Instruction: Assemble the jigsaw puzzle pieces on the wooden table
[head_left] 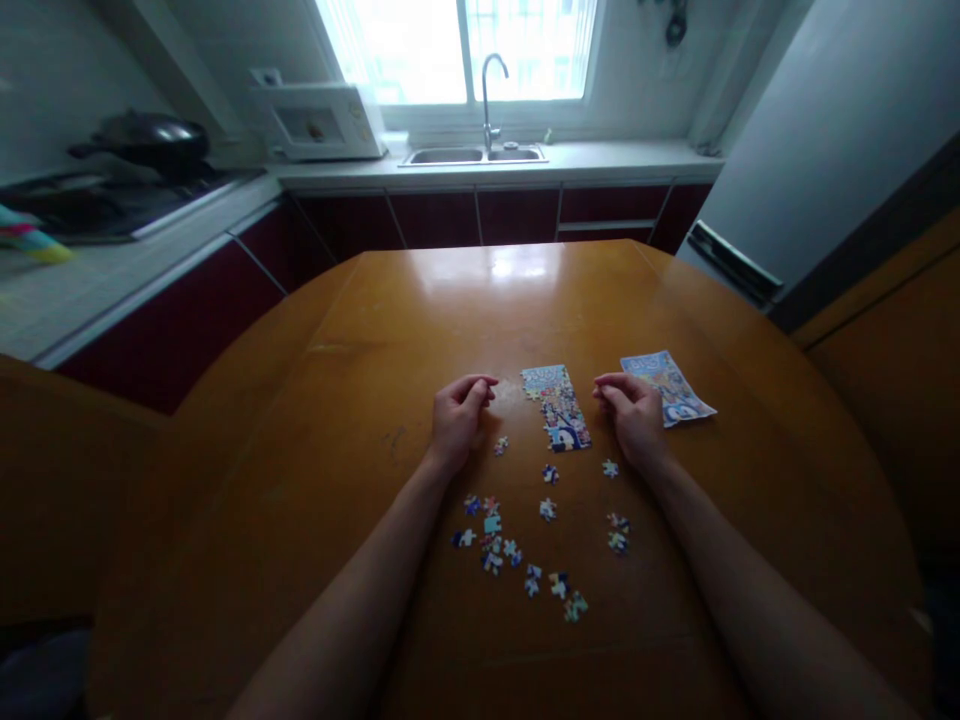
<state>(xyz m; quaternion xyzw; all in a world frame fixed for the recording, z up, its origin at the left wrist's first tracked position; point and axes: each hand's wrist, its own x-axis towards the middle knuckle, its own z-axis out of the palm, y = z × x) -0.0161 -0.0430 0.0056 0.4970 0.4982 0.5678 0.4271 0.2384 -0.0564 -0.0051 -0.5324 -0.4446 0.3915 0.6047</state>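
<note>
A partly built jigsaw lies on the round wooden table between my two hands. My left hand rests on the table just left of it, fingers curled in, with nothing visible in them. My right hand rests just right of the jigsaw, fingers also curled. A printed picture card lies beside my right hand, partly under its far edge. Several loose jigsaw pieces are scattered on the table nearer to me, between my forearms.
Behind the table runs a kitchen counter with a sink and tap under a bright window. A white microwave and a black wok stand at the left. A grey fridge is at the right.
</note>
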